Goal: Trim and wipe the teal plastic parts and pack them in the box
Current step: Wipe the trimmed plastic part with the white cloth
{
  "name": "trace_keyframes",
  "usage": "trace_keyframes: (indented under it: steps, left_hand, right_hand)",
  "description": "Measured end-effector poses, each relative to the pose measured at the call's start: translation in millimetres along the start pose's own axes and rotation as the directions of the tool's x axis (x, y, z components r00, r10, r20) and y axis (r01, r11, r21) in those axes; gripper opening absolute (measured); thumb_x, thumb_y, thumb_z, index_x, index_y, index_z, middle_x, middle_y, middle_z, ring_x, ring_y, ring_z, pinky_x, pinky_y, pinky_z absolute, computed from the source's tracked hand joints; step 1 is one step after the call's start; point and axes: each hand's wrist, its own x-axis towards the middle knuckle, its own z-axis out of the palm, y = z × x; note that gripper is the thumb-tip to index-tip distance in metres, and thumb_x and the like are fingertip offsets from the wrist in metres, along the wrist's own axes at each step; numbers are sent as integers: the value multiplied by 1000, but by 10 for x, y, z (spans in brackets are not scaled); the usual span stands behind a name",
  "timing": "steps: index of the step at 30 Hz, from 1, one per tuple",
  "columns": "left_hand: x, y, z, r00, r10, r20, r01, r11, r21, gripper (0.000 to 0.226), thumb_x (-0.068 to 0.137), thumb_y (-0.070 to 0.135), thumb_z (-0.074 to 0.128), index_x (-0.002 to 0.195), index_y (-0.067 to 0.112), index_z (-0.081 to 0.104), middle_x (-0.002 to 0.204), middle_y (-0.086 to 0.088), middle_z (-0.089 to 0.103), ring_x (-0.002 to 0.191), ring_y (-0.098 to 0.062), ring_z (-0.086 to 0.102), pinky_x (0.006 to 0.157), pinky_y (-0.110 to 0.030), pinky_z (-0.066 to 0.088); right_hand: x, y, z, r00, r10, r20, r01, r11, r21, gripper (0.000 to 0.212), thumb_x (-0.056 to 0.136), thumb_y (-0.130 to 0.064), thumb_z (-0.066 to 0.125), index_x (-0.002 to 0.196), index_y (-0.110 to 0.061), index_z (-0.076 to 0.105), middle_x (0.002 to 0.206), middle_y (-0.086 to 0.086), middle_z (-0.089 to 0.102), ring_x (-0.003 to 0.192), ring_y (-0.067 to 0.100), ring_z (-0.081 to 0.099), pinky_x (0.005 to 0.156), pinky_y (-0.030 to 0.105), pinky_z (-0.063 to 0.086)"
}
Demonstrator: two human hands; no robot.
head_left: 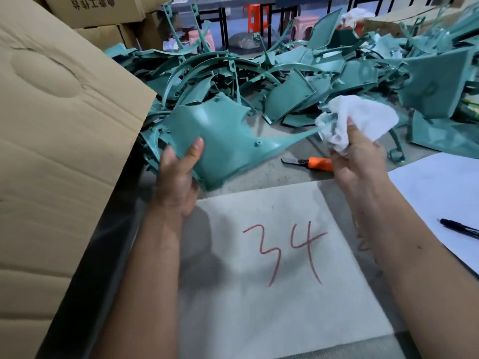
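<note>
My left hand [181, 169] grips the lower left corner of a teal plastic part [223, 130], thumb on its upper face, holding it above the table. The part's long pointed tip reaches right into a white cloth [357, 120]. My right hand [355, 156] holds that cloth bunched around the tip. A big pile of teal parts [298, 81] covers the table behind. The cardboard box [59, 120] stands at the left, its flap leaning toward the table.
An orange-handled cutter [315, 163] lies on the table between my hands. A sheet marked "34" [280, 255] lies in front of me. White paper [440, 193] with a black pen [458, 228] sits at the right. More cartons [103, 11] and plastic stools [255, 16] stand behind.
</note>
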Motion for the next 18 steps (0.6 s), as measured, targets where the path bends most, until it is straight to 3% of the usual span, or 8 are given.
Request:
trace_keyframes:
  steps: [3,5,8,10,14,18]
  left_hand:
    - [18,10,-10,997,77,-14,-78,992,-99,35,99,13,58,134,22,55,134,-4,67,121,-25,65,95,-47,57]
    - [23,-66,81,997,75,-15,-76,993,-93,34,99,11,60,130,22,56,135,-6,67,123,-28,64,97,-50,56]
    - [-28,-193,278,998,48,-32,-49,997,-56,27,93,16,66,119,24,63,121,2,74,116,-24,69,96,-49,56]
    - [-47,-240,359,998,54,-32,-55,997,-55,24,94,17,67,117,25,66,120,2,74,115,-25,70,98,-51,55]
    - [11,-231,345,1000,11,-16,-11,1000,-19,20,100,11,62,115,23,67,118,1,75,113,-25,70,100,-53,54]
    - [29,-131,237,999,-34,20,34,999,3,20,100,7,59,116,19,65,112,0,77,108,-26,72,96,-50,57]
  right_hand:
    - [-149,63,63,994,-29,109,30,999,-11,38,99,-14,68,129,7,62,115,17,75,91,23,75,74,34,63]
    - [-339,203,130,973,40,226,-29,998,-50,29,99,-17,65,121,2,65,100,10,78,84,17,75,73,31,62]
    - [-583,427,163,892,165,422,-80,974,-212,25,100,-19,64,123,-9,66,111,8,78,100,24,76,76,34,62]
    - [-655,498,160,843,221,490,-118,965,-233,27,102,-16,62,128,-8,65,119,12,76,107,29,75,78,39,62]
    - [-551,426,148,888,175,426,-92,973,-210,26,89,-7,70,115,-6,69,108,11,79,95,25,77,74,37,63]
    - [-338,336,112,949,231,217,-217,972,-84,27,94,-10,70,119,3,68,111,13,77,90,24,77,71,38,65]
